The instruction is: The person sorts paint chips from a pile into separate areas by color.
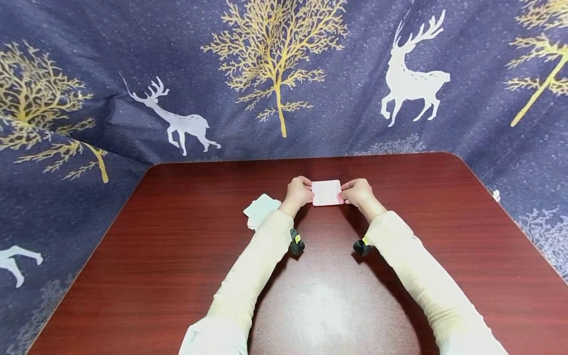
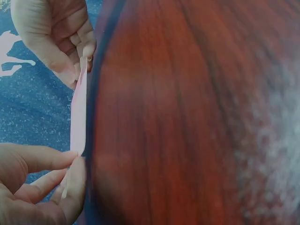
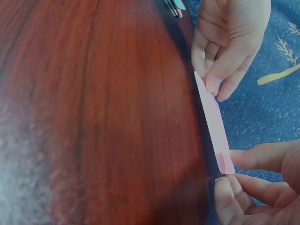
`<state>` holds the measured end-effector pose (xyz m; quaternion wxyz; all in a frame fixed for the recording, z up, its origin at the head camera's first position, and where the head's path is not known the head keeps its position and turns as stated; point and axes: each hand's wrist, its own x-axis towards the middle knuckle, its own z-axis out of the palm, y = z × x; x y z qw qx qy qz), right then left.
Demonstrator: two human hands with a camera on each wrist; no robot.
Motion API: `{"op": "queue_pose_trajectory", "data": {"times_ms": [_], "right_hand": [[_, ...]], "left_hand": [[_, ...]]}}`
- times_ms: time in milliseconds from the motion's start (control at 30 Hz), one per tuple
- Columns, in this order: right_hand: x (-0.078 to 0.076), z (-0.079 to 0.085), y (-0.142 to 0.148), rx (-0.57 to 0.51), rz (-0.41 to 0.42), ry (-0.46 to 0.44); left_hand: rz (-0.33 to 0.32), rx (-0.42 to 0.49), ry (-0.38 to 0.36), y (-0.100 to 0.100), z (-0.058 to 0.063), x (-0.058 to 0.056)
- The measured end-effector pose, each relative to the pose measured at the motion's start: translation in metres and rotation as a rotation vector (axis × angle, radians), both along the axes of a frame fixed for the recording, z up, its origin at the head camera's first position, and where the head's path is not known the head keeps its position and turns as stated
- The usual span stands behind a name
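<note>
A pale pink card (image 1: 326, 193) with rounded corners is held up over the far part of the table, between both hands. My left hand (image 1: 299, 192) pinches its left edge between thumb and fingers. At the opposite edge, my right hand (image 1: 357, 192) pinches it in the same way. Seen nearly edge-on in the left wrist view, the card (image 2: 78, 115) stretches from the left hand (image 2: 40, 183) below to the right hand (image 2: 58, 37) above. The right wrist view shows deeper pink near the end of the card (image 3: 215, 124) by the right hand (image 3: 262, 183).
A loose pile of pale mint cards (image 1: 262, 211) lies on the reddish-brown table (image 1: 186, 256), left of the left forearm. Small black devices are on both wrists, left (image 1: 296, 242) and right (image 1: 362, 246). Behind the table hangs a blue cloth (image 1: 328, 98) with deer and trees.
</note>
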<state>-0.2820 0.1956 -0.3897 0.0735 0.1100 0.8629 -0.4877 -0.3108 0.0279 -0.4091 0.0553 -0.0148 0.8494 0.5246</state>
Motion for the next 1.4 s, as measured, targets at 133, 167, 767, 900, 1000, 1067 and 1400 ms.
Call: {"op": "queue_pose_trajectory", "data": {"times_ms": [133,167,767,900,1000,1067,1400], "right_hand": [[0.002,-0.002,-0.002,-0.003,0.017,-0.005],[0.003,-0.002,-0.002,0.008,0.018,0.000],[0.004,0.001,-0.016,0.029,0.001,0.074],[0.002,0.009,-0.024,0.040,0.020,0.093],[0.002,0.018,-0.030,0.058,0.034,0.115],[0.004,0.024,-0.034,0.067,0.029,0.129],[0.018,0.039,-0.061,-0.064,0.094,0.137]], "left_hand": [[-0.004,0.007,-0.030,-0.002,-0.003,-0.002],[-0.004,0.007,-0.034,-0.003,-0.004,-0.002],[0.021,-0.096,0.098,-0.024,0.011,0.009],[0.027,-0.082,0.140,-0.033,0.025,0.010],[0.015,-0.048,0.136,-0.040,0.039,0.011],[0.000,-0.037,0.130,-0.045,0.049,0.013],[0.109,-0.067,0.148,-0.085,0.072,0.031]]}}
